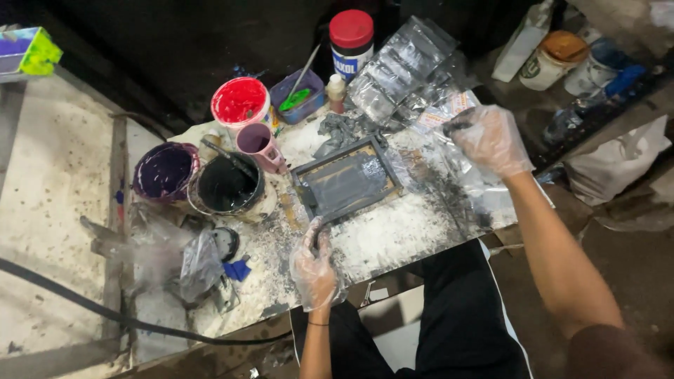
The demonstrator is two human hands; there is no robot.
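left hand (314,270) in a clear glove pinching the near corner of the dark framed screen (347,179) | right hand (489,138) gloved, gripping a dark object above plastic sheets (400,63) | black ink tub (228,186) sitting left of the screen on the table (393,235)

The small screen-printing frame (347,179) lies flat near the middle of the ink-smeared board, turned slightly askew — dark rim, grey mesh smeared with black ink; its near-left corner is touched by the gloved left hand (314,270). The clear plastic pouch (469,168) lies flat just right of the frame — glossy, crinkled, ink-smudged; the gloved right hand (489,138) pinches its far edge.
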